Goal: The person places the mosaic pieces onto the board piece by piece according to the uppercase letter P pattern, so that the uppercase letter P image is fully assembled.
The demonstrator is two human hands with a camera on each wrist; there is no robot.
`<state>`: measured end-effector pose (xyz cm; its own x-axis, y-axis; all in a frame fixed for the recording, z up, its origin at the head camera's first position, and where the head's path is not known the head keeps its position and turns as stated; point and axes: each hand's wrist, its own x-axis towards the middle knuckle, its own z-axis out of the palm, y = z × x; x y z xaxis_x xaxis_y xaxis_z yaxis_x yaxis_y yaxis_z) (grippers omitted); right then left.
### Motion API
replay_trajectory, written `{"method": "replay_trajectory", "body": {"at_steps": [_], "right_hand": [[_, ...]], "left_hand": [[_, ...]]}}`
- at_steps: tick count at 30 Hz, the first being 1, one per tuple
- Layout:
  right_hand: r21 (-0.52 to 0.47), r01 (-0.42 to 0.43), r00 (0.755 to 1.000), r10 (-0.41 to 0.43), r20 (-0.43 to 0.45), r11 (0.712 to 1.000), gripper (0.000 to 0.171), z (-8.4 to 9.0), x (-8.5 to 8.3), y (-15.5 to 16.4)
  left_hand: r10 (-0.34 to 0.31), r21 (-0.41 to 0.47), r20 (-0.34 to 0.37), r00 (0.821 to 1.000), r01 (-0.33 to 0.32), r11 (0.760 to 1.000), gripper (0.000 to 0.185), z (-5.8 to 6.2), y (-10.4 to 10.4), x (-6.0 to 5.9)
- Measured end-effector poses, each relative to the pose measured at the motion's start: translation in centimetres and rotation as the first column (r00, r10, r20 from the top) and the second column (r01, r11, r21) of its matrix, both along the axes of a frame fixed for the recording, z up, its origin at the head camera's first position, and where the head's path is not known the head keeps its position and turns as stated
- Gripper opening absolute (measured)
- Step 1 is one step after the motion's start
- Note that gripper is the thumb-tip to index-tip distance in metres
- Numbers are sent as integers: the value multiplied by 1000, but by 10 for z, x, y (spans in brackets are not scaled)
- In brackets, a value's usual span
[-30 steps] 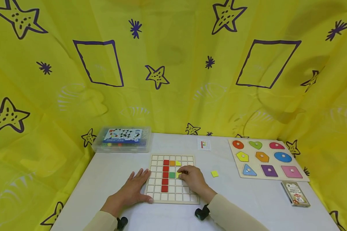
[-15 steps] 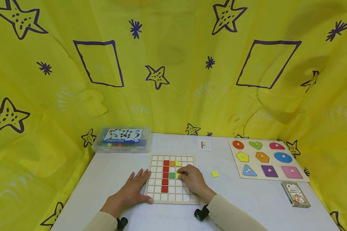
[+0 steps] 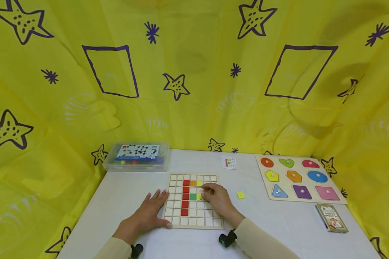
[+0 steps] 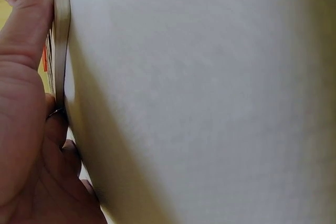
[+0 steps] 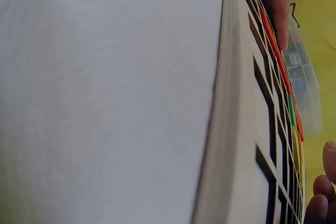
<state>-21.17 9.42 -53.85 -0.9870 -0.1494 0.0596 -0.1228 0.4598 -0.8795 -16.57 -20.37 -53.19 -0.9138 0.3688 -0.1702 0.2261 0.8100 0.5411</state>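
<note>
A wooden grid board (image 3: 176, 220) lies flat on the white table. Its cells hold a column of several red tiles (image 3: 184, 204), an orange tile (image 3: 193, 183), a green tile (image 3: 192, 196) and two yellow pieces, the upper yellow piece (image 3: 199, 183) and the lower yellow piece (image 3: 199, 197). My left hand (image 3: 149, 212) rests along the board's left edge, fingers spread, thumb at the near corner. My right hand (image 3: 218, 199) hovers over the board's right side, bent fingertips beside the lower yellow piece. I see nothing held in it; the right wrist view shows its fingertips (image 5: 329, 158) above the board.
Right of the board lies a loose yellow tile (image 3: 240, 195). Behind it is a small pattern card (image 3: 228, 162). A clear plastic case (image 3: 136, 157) stands back left. At right are a shape puzzle (image 3: 299, 178) and a playing-card box (image 3: 331, 217).
My right hand has lifted slightly and shifted a little away from the lower yellow piece, which shows more now. The left hand has not moved.
</note>
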Motion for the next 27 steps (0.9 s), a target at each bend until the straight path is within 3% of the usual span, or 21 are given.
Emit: {"method": "replay_trajectory", "body": {"at_steps": [11,20,27], "right_hand": [[1,61,998,-61,32,998,21,13,-5,19],[35,92,996,-92,2,995,23,17,-13,60],[102,111,992,-117,53,989,26,15,-12,98]], "left_hand": [[3,5,3,1000,-3,1000,121,-2,0,0],[1,3,3,1000,-1,1000,121,-2,0,0],[-2,7,1,1000,2,1000,121,0,0,1]]}}
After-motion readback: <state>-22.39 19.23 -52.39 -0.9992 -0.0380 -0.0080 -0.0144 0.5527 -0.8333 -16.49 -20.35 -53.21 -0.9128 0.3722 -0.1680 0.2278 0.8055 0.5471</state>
